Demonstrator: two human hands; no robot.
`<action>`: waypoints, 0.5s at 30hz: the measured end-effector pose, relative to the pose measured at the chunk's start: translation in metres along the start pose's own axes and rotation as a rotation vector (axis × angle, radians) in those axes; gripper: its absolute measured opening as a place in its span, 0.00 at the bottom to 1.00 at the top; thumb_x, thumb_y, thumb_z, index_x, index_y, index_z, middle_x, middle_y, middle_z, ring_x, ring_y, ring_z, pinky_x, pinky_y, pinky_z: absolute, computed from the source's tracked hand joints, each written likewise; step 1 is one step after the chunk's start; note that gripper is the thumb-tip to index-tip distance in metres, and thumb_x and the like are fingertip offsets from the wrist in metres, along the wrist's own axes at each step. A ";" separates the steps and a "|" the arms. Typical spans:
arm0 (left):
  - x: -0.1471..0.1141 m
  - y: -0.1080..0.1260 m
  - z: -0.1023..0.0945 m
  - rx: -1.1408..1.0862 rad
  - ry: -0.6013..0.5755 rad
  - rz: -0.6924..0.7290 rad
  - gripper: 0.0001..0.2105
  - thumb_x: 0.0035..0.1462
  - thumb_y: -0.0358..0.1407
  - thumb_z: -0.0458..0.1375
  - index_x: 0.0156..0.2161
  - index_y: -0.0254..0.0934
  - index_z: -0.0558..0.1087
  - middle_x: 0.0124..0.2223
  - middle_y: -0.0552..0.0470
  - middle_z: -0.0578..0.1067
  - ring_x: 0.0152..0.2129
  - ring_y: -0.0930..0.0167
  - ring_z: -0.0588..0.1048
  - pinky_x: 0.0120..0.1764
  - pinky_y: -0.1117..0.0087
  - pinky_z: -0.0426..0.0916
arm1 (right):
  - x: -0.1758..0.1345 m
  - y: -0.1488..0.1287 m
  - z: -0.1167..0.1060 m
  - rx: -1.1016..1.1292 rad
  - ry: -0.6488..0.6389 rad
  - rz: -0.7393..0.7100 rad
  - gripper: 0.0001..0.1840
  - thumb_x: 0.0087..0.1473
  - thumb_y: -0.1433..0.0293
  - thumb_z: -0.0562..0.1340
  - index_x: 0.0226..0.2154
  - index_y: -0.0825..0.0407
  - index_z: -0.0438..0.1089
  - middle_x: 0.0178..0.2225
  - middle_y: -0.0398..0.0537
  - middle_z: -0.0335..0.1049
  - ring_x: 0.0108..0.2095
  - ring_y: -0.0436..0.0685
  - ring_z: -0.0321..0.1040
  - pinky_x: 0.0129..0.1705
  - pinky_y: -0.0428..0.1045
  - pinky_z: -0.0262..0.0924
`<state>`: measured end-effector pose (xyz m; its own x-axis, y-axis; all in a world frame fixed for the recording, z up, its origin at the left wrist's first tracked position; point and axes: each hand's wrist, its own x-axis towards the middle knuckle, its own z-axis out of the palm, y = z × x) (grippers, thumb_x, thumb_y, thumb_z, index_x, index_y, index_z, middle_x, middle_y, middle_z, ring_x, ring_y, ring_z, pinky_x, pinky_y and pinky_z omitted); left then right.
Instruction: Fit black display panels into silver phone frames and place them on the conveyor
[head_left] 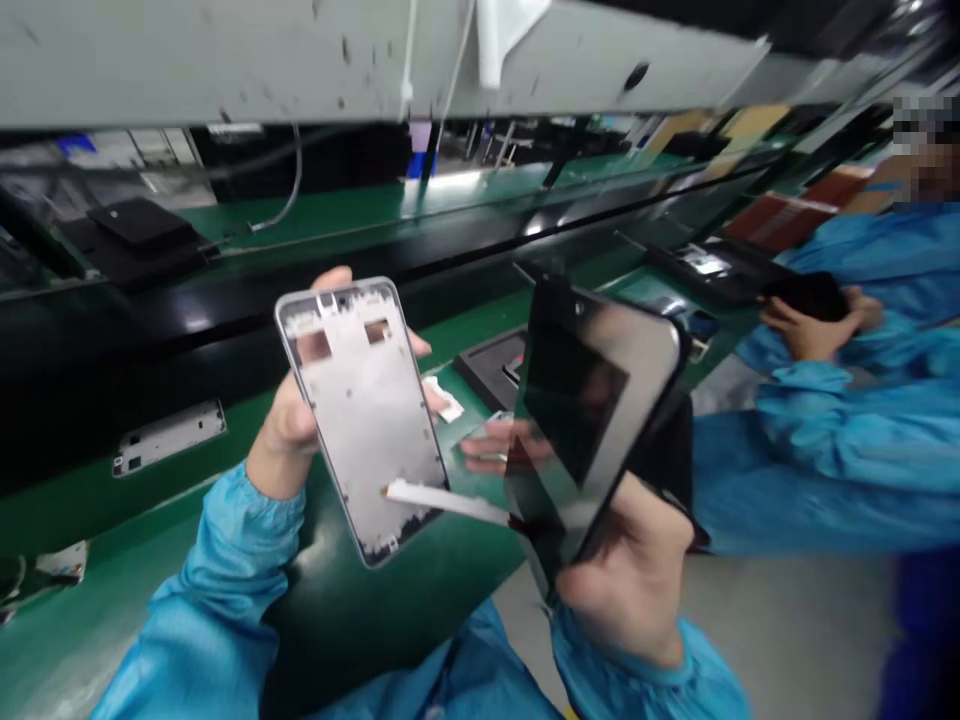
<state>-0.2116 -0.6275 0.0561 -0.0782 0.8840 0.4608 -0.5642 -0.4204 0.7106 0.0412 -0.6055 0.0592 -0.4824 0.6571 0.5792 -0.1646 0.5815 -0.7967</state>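
My left hand is closed around a silver-grey phone frame, gripping it by its sides and tilting it up over the bench. Square cut-outs show near the frame's top. In my right hand is a dark glossy phone screen, held upright and angled beside the frame, smeared by motion. A narrow white strip, like a ribbon cable, stretches from the screen's lower edge across the frame's lower part; its tip is tan. Whether that tip is fastened there, I cannot tell.
Another pale phone frame lies on the left of the green bench. Behind my hands is a black tray. On the right, a co-worker's hands hold a dark object. A grey beam crosses overhead.
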 end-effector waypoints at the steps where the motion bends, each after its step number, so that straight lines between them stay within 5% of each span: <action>1: 0.004 0.000 0.000 -0.007 -0.019 0.028 0.58 0.49 0.57 0.76 0.76 0.51 0.47 0.64 0.35 0.73 0.42 0.50 0.86 0.42 0.46 0.82 | 0.003 -0.002 -0.002 0.033 0.017 0.024 0.37 0.61 0.43 0.69 0.66 0.40 0.74 0.54 0.57 0.76 0.50 0.69 0.81 0.49 0.63 0.83; 6: 0.017 -0.004 0.002 -0.009 -0.049 0.099 0.53 0.55 0.56 0.73 0.76 0.51 0.49 0.56 0.39 0.77 0.36 0.55 0.86 0.35 0.50 0.83 | 0.009 -0.004 -0.007 0.047 -0.006 0.025 0.34 0.61 0.50 0.72 0.66 0.40 0.74 0.55 0.57 0.76 0.50 0.66 0.79 0.49 0.61 0.83; 10: 0.021 -0.006 -0.006 0.064 -0.077 0.191 0.40 0.60 0.53 0.70 0.71 0.48 0.59 0.56 0.41 0.79 0.42 0.57 0.85 0.45 0.51 0.82 | 0.011 0.007 -0.004 -0.087 -0.117 -0.071 0.40 0.61 0.51 0.73 0.71 0.34 0.65 0.55 0.55 0.76 0.53 0.66 0.77 0.51 0.64 0.80; 15: 0.030 -0.009 -0.020 0.347 -0.114 0.305 0.42 0.48 0.47 0.79 0.66 0.48 0.67 0.55 0.44 0.78 0.53 0.54 0.81 0.50 0.55 0.80 | 0.011 0.034 0.011 -0.128 -0.117 -0.051 0.42 0.63 0.49 0.71 0.73 0.39 0.63 0.54 0.55 0.74 0.51 0.63 0.76 0.50 0.59 0.80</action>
<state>-0.2248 -0.5926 0.0530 -0.0955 0.6898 0.7177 -0.2200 -0.7178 0.6606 0.0214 -0.5841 0.0367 -0.5744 0.5695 0.5881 -0.0837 0.6738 -0.7342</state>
